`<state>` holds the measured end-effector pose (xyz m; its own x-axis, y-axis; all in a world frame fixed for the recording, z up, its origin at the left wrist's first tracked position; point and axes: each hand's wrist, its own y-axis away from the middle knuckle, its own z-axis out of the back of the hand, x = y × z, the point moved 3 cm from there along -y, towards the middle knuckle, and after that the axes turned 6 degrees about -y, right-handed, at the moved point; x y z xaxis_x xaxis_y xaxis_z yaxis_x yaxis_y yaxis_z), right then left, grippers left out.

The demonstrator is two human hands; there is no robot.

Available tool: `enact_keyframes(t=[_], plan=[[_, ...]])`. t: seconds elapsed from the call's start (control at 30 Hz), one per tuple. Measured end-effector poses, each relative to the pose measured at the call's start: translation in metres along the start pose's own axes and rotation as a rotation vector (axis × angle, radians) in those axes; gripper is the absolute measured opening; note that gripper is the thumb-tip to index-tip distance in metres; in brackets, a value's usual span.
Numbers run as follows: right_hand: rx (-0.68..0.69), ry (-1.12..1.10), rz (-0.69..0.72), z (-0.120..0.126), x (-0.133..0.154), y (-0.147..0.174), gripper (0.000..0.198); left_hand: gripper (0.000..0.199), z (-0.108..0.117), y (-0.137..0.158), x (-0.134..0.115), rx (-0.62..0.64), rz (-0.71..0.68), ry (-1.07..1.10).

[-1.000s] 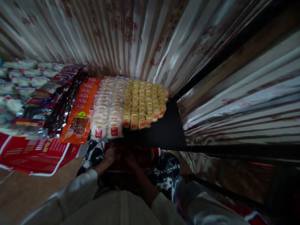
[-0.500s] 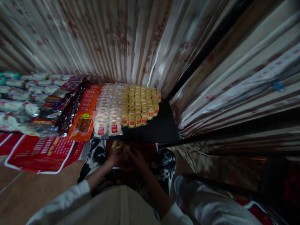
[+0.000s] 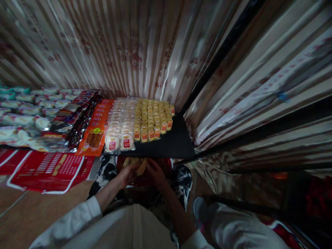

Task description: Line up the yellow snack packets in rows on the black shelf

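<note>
Low between my knees, my left hand (image 3: 127, 175) and my right hand (image 3: 156, 174) are closed on a yellow-wrapped snack packet (image 3: 141, 167), one from each side. More yellow wrapping (image 3: 129, 161) shows just beyond my left fingers; in the dim light I cannot tell if it is held or lies in the bag. Beneath my hands is a dark red bag (image 3: 168, 164), partly hidden by them. On the black table (image 3: 178, 138) just ahead stand rows of similar yellow packets (image 3: 150, 121), beside two columns of round white packaged cakes (image 3: 119, 128).
An orange snack pack (image 3: 93, 135), dark red packs (image 3: 75, 117) and white-wrapped rolls (image 3: 22, 119) fill the table's left. A red bag with white handles (image 3: 49, 169) hangs at its front. Striped curtains (image 3: 129, 45) enclose the back and right. Another person's leg (image 3: 228, 221) is at lower right.
The yellow packet has come up into clearer view between my hands, and my right hand has shifted slightly. My head view has tilted and turned a little; the table goods stay the same.
</note>
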<state>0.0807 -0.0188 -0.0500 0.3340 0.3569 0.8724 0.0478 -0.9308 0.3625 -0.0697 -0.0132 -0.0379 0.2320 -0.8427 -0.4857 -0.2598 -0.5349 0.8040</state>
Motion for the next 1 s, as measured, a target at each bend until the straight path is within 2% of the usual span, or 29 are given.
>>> enact_keyframes(t=[0.1,0.23,0.4,0.53,0.6,0.77,0.9,1.0], plan=[[0.031,0.021,0.019,-0.001,0.009,0.003,0.054,0.02,-0.003,0.004,-0.001,0.048,0.035,0.028],[0.103,0.005,-0.032,-0.005,0.019,0.008,0.047,0.022,-0.007,0.007,-0.001,0.162,0.09,-0.008],[-0.081,0.023,0.007,0.003,0.02,0.004,0.04,0.028,-0.016,0.01,-0.006,0.17,0.081,-0.077],[-0.224,0.061,0.042,0.011,0.018,0.0,0.042,0.03,-0.022,0.014,-0.017,0.084,-0.048,-0.009],[-0.27,0.077,0.047,0.013,0.02,0.0,0.043,0.028,-0.026,0.016,-0.021,0.088,-0.13,0.005],[-0.296,0.102,0.045,0.015,0.026,0.002,0.042,0.031,-0.04,0.021,-0.027,0.156,-0.288,-0.127],[-0.309,0.116,0.099,0.02,0.035,0.002,0.037,0.035,-0.051,0.022,-0.034,0.084,-0.375,-0.248],[-0.288,0.019,0.144,0.024,0.046,0.003,0.035,0.032,-0.06,0.022,-0.039,0.067,-0.382,-0.268]])
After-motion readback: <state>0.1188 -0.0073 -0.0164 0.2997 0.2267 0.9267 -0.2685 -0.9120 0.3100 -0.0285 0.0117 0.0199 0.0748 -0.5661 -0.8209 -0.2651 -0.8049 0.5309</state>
